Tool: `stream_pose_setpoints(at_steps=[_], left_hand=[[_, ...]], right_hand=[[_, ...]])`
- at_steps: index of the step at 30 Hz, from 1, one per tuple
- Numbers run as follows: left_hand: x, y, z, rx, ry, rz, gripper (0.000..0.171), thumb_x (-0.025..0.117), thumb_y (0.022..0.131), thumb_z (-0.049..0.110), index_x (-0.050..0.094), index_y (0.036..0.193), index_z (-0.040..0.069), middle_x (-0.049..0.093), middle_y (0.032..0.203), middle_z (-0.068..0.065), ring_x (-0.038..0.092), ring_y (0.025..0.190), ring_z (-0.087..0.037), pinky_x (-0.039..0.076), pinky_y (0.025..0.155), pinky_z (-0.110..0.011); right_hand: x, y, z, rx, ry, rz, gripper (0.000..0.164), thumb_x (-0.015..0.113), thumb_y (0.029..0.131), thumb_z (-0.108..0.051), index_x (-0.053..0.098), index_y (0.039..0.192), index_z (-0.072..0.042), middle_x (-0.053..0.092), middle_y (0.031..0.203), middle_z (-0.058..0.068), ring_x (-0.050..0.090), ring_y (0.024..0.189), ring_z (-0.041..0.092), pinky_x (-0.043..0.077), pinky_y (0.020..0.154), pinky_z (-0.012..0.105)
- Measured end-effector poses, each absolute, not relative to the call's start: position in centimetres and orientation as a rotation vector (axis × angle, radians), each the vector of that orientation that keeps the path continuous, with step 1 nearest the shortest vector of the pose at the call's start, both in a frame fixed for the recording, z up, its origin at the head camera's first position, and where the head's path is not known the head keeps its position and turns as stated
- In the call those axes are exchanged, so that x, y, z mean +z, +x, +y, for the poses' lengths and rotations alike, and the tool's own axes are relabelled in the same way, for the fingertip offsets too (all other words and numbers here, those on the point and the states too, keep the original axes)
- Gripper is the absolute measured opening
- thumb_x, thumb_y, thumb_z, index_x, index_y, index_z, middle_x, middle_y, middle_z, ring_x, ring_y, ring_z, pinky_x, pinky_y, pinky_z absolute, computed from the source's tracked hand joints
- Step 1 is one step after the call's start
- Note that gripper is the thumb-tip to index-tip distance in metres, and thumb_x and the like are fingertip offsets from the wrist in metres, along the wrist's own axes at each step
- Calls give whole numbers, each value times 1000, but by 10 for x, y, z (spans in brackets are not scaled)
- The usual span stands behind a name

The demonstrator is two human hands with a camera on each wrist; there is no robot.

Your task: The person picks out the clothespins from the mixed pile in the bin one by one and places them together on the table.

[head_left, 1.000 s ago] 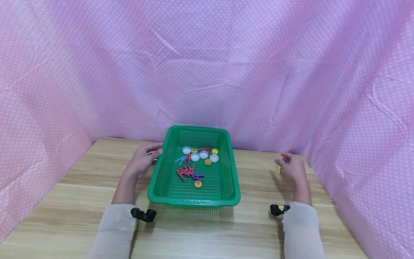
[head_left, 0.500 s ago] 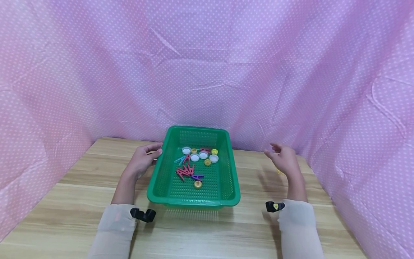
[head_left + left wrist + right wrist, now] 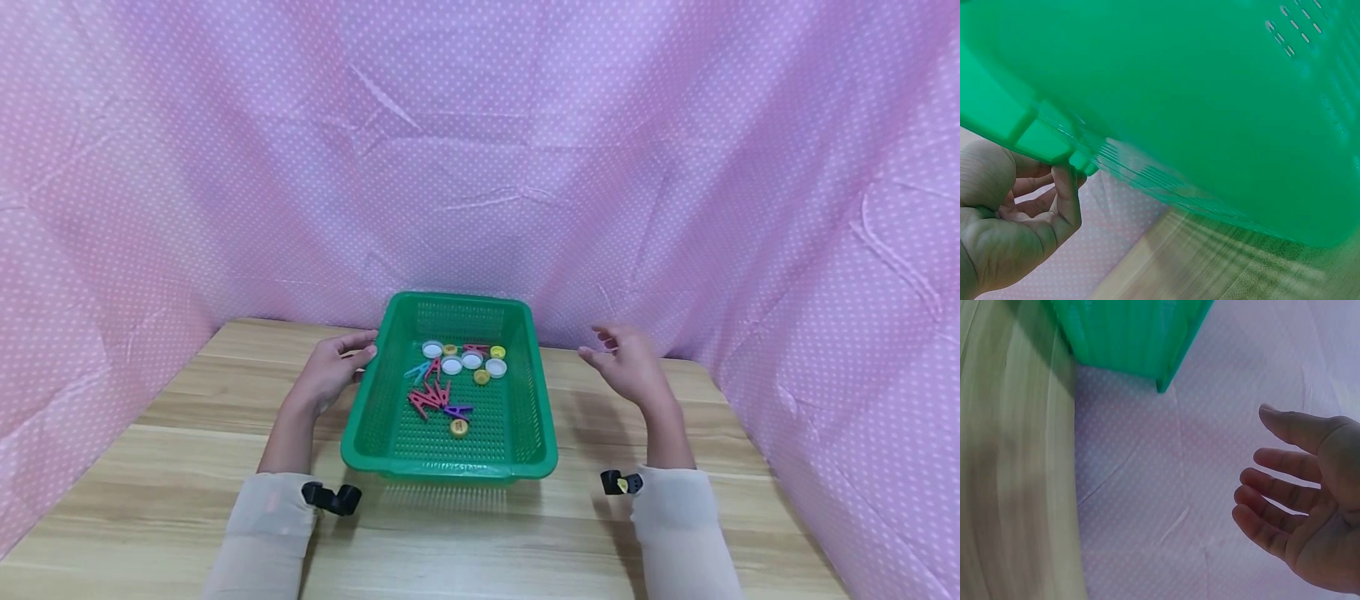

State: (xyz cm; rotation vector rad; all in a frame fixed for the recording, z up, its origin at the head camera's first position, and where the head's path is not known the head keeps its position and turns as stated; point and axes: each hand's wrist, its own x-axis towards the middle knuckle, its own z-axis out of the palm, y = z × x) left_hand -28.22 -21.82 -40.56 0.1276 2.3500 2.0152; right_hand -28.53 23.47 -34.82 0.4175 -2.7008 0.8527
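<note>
A green plastic basket (image 3: pixel 531 417) with perforated walls stands in the middle of the wooden table. My left hand (image 3: pixel 335 371) is at its left side; in the left wrist view the fingers (image 3: pixel 1067 199) curl at the basket's rim and pinch it. Inside lie several red clothespins (image 3: pixel 431 398), a blue clothespin (image 3: pixel 417 372), a purple clothespin (image 3: pixel 458 411), white bottle caps (image 3: pixel 471 360) and yellow bottle caps (image 3: pixel 482 377). To the right of the basket, my right hand (image 3: pixel 630 364) hovers over the table with nothing in it, its fingers relaxed and apart, the thumb toward the basket.
The wooden table (image 3: pixel 465 550) ends at the back against a pink dotted cloth (image 3: pixel 480 167), which also hangs along both sides. Each wrist carries a small black camera, such as the right wrist camera (image 3: pixel 621 482).
My right hand has moved left toward the basket, away from a small yellow clothespin at the far right, which is now hidden behind the hand and forearm. My left hand and the basket stay put.
</note>
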Motion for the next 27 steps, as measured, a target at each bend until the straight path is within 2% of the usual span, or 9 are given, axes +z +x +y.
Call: stream_pose_setpoints(at_steps=[8,15,27], left_hand=[[-405,-281,-219,2014,131,2348,44,56,97,20,48,138,4,51,133,-15,59,96,-13,54,81,-30],[-406,-283,-218,2008,120,2364,42,56,97,20,50,137,6,51,132,-13,60,95,-15,54,78,-29],[-406,-283,-218,2005,113,2370,42,56,97,22,51,136,7,52,131,-12,60,96,-16,53,83,-35]], right_hand=[[-343,-278,207,777,574,-2672,49,69,88,-27,57,127,-1,60,118,18,57,106,35,50,85,49],[-348,-277,181,680,704,-2710,48,69,88,-28,58,126,-2,60,122,14,53,115,32,45,93,50],[-349,-279,138,288,1023,-2779,49,71,86,-31,59,125,-5,60,118,11,53,110,25,49,92,40]])
